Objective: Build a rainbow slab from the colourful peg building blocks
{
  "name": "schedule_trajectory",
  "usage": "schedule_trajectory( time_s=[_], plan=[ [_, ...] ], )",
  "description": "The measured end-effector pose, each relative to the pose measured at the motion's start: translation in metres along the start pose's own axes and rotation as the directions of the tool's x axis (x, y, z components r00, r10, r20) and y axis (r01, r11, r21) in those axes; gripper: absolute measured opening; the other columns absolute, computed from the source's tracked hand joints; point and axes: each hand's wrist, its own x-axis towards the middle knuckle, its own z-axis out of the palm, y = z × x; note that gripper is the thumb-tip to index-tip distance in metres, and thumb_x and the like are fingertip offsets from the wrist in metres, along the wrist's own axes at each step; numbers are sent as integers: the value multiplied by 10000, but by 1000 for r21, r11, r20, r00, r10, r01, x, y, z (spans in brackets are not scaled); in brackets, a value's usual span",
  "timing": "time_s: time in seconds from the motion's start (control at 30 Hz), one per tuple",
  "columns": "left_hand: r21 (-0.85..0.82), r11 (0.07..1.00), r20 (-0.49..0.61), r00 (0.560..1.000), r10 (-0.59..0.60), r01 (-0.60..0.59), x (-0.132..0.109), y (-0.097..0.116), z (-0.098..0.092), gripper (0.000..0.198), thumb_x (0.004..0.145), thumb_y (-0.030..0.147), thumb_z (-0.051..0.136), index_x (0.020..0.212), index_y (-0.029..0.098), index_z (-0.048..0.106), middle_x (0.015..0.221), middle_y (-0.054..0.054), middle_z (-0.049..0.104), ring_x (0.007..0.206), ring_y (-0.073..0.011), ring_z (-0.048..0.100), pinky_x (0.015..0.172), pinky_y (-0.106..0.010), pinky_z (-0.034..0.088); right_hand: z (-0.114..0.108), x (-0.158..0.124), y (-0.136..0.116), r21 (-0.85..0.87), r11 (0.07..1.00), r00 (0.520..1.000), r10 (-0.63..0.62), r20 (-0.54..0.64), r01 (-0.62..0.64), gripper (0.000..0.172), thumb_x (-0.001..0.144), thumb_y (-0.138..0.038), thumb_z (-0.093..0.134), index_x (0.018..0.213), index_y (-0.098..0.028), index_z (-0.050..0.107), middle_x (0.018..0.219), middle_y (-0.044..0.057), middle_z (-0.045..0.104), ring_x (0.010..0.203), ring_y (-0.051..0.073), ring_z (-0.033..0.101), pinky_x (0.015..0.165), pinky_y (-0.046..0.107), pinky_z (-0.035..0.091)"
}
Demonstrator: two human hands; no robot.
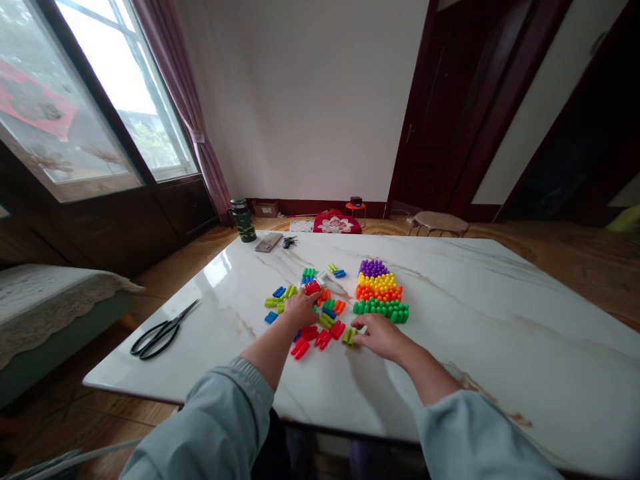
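My left hand (301, 309) reaches over a scattered pile of coloured plastic pieces, its fingertips at a red group (313, 287); whether it grips them is too small to tell. My right hand (375, 333) is beside a yellow-green piece (349, 336) at the pile's near right, thumb and forefinger apart. Several red pieces (323, 339) lie between the hands at the near side. Right of the pile, pieces stand in colour bands: purple (373, 268) at the back, then yellow (376, 281), orange (379, 293) and green (381, 309) nearest me.
Black scissors (161, 333) lie on the white marble-patterned table (500, 320) at the left. A green flask (243, 220), a phone (269, 242) and keys (289, 242) are at its back left edge. Beyond it is a round stool (439, 223).
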Motion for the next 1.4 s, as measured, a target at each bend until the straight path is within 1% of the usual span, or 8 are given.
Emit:
schedule_trajectory(
  time_s=[0.27, 0.57, 0.67, 0.77, 0.9, 1.13, 1.23, 1.4],
  plan=[
    [-132, 991, -49, 999, -20, 14, 11, 11, 9, 651, 716, 254, 670, 1342, 271, 493, 1294, -133, 477, 1052, -269, 588, 871, -365, 490, -3, -2, -4, 18, 1000, 1000, -2, -13, 2, 298, 708, -222, 631, 983, -205, 743, 957, 42, 736, 777, 174, 662, 674, 236, 454],
    [-453, 889, -121, 993, 15, -69, 18, 7, 15, 412, 604, 60, 658, 995, 183, 705, 1070, -92, 629, 1047, -265, 582, 949, -364, 448, -3, 0, -5, 35, 999, 998, 0, -61, 2, 265, 713, -209, 641, 959, -216, 742, 950, 29, 735, 768, 169, 664, 685, 237, 473],
    [-609, 792, -142, 989, -50, -47, 22, 11, 10, 397, 644, 87, 658, 1031, 174, 681, 1013, -81, 656, 1048, -256, 582, 935, -355, 453, -4, 4, -2, 84, 996, 981, 47, -187, -32, 298, 739, -198, 635, 1026, -204, 715, 1001, 51, 725, 812, 177, 667, 731, 253, 493],
    [-776, 631, -77, 995, -63, -20, 25, 23, 4, 334, 774, 171, 602, 1107, 150, 624, 883, -66, 663, 829, -184, 633, 769, -303, 509, -6, 10, 1, 162, 986, 926, 98, -364, -40, 330, 782, -195, 604, 1104, -189, 673, 1084, 77, 694, 878, 180, 662, 783, 269, 506],
    [-918, 397, 40, 996, 86, 3, 21, 44, 0, 238, 861, 321, 581, 992, 125, 614, 797, -57, 654, 597, -91, 590, 594, -217, 498, -9, 18, -3, 272, 962, 845, 129, -519, 20, 394, 809, -217, 582, 1198, -160, 616, 1169, 109, 640, 988, 184, 629, 809, 268, 519],
    [-966, -79, 207, 915, 345, 248, 11, 63, -3, 221, 787, 280, 691, 926, 151, 578, 768, -16, 630, 563, -72, 596, 490, -158, 449, -12, 23, -5, 273, 962, 833, 135, -537, 20, 322, 806, -226, 605, 1121, -203, 666, 1070, 66, 688, 942, 185, 631, 882, 307, 491],
    [-940, -108, 263, 888, 378, 324, 8, 66, -7, 175, 845, 281, 602, 948, 140, 599, 829, -43, 657, 594, -83, 629, 492, -159, 446, -14, 21, -2, 266, 963, 829, 180, -529, -39, 292, 763, -236, 643, 1047, -205, 702, 1024, 59, 690, 842, 180, 637, 824, 302, 504],
    [-955, -21, 263, 883, 389, 294, 3, 72, -9, 292, 872, 357, 508, 1040, 143, 616, 933, -81, 685, 759, -153, 691, 555, -186, 470, -19, 18, 3, 342, 940, 807, 200, -556, 3, 221, 741, -235, 626, 926, -182, 734, 939, 63, 702, 775, 171, 641, 774, 286, 516]
  ],
)
